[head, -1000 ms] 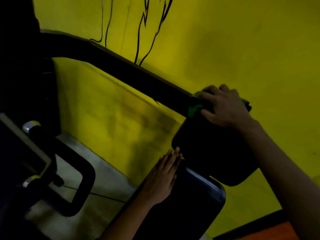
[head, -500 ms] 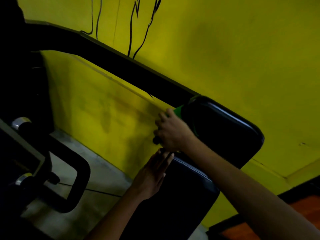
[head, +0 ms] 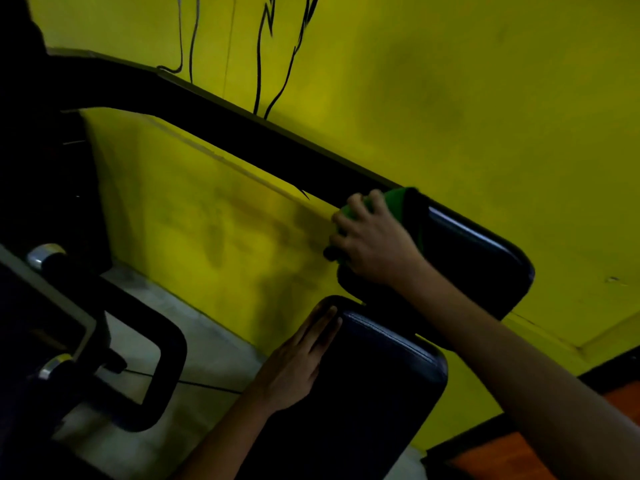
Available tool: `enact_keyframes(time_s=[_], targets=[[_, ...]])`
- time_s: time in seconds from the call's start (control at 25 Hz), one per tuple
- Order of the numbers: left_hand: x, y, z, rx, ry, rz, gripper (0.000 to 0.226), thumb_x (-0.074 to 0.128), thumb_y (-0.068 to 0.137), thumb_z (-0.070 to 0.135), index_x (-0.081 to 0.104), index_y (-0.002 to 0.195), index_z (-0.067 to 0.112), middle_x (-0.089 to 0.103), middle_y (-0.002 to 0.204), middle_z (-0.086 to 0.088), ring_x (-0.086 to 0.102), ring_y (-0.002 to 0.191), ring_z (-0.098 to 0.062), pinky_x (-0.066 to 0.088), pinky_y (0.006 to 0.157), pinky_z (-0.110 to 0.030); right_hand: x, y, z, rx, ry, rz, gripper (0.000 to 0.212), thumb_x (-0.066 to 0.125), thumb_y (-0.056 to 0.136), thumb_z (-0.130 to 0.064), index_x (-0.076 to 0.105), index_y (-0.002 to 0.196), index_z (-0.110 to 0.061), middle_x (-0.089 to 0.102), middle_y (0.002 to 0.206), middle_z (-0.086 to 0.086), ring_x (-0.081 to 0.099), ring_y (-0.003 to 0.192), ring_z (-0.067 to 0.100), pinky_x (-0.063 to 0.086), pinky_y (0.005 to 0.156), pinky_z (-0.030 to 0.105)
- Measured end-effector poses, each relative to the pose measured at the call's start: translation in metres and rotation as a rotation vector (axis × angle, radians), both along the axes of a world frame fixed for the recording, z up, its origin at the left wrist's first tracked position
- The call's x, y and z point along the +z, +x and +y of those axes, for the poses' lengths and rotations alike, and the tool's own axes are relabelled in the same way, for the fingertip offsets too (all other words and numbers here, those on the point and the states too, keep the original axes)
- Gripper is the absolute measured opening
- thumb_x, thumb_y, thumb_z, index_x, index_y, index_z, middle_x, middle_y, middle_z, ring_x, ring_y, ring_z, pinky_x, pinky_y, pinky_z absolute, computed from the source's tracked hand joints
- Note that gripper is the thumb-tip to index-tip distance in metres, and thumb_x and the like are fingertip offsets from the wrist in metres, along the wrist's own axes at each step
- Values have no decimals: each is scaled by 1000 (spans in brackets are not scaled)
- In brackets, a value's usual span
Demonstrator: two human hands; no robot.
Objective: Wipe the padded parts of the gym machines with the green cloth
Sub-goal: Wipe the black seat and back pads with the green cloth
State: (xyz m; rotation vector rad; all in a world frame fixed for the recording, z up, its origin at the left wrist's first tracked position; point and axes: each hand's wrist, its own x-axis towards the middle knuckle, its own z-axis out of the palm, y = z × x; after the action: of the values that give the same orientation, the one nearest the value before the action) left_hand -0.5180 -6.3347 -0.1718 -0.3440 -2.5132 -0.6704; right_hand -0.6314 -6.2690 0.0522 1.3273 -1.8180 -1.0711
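My right hand (head: 374,242) grips the green cloth (head: 398,202) against the left end of the upper black pad (head: 481,261), its fingers curled over the cloth. Most of the cloth is hidden under the hand. My left hand (head: 298,362) lies flat with straight fingers on the left edge of the lower black pad (head: 377,386), just below the upper one.
A black metal arm (head: 214,109) of the machine slants from the upper left down to the upper pad. Black frame tubing (head: 162,358) with chrome ends (head: 45,254) stands at the lower left on a grey floor. A yellow wall (head: 450,98) lies close behind.
My right hand carried the cloth from the top right of the upper pad down to its left end, then a little up along that end. My left hand stayed on the lower pad.
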Motion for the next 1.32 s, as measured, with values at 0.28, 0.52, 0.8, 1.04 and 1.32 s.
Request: enact_keyframes(time_s=[0.28,0.52,0.8,1.04,1.32], targets=[[-8,5,-4,98,-111,8,56,41,86,28,37,141,15,34,146,-4,39,126,-20,54,80,-22,-68,0,66,323,-14,-30,45,32,85,-25,66,114,-28,51,135,4,43,117,37,29,95,50],[19,-11,-12,68,-92,89,56,36,95,30,26,148,15,30,150,-1,35,134,-20,44,101,-34,-26,-18,109,237,-395,60,50,46,90,-37,40,140,-31,31,150,5,42,116,35,33,89,47],[130,-68,-33,80,26,317,49,34,99,17,30,147,8,28,154,-7,32,139,-24,39,103,-32,-73,-4,110,220,-562,95,43,34,97,-31,40,139,-32,31,150,6,45,117,35,35,86,45],[184,-112,-38,-52,-310,353,58,37,94,3,23,150,8,23,157,-7,14,147,-22,17,117,-43,-35,-25,132,245,-449,104,41,46,93,-41,43,134,-34,34,148,5,46,111,33,35,84,45],[187,-121,-34,-134,-250,378,61,30,86,-3,31,147,3,30,153,-12,21,144,-24,24,115,-38,-91,-2,135,231,-432,74,44,36,94,-34,38,138,-29,31,149,8,47,114,36,34,84,46]])
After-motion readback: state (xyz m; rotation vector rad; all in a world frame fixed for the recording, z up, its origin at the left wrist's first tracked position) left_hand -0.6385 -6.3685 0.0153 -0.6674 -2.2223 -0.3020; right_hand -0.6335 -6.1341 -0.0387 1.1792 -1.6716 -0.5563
